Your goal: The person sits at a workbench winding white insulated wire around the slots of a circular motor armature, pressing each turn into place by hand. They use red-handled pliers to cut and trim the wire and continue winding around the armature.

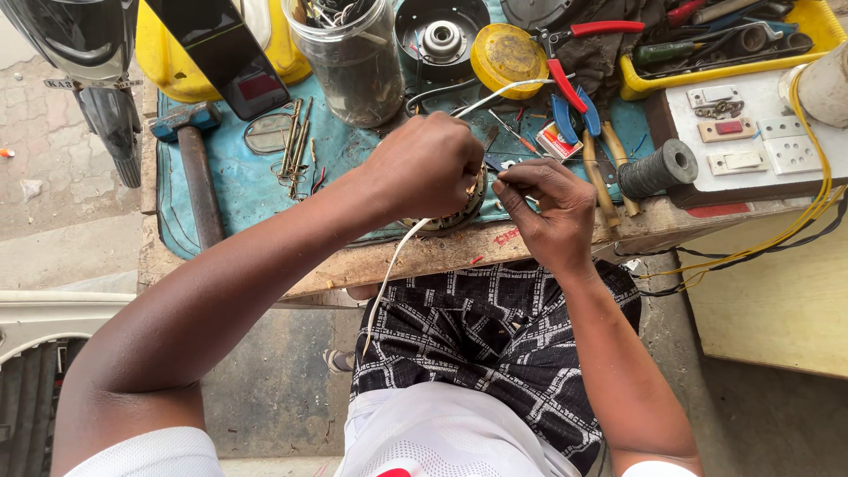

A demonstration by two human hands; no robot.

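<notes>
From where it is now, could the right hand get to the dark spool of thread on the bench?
Probably yes. The right hand sits at the wound coil, and the dark spool lies just to its right near the bench edge. Only the yellow-handled pliers lie between, flat on the blue cloth, easy to pass over.

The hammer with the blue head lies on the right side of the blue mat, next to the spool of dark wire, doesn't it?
Not quite: the head view shows the hammer with the blue head on the left side of the blue mat, far from the spool of dark wire at the right.
</notes>
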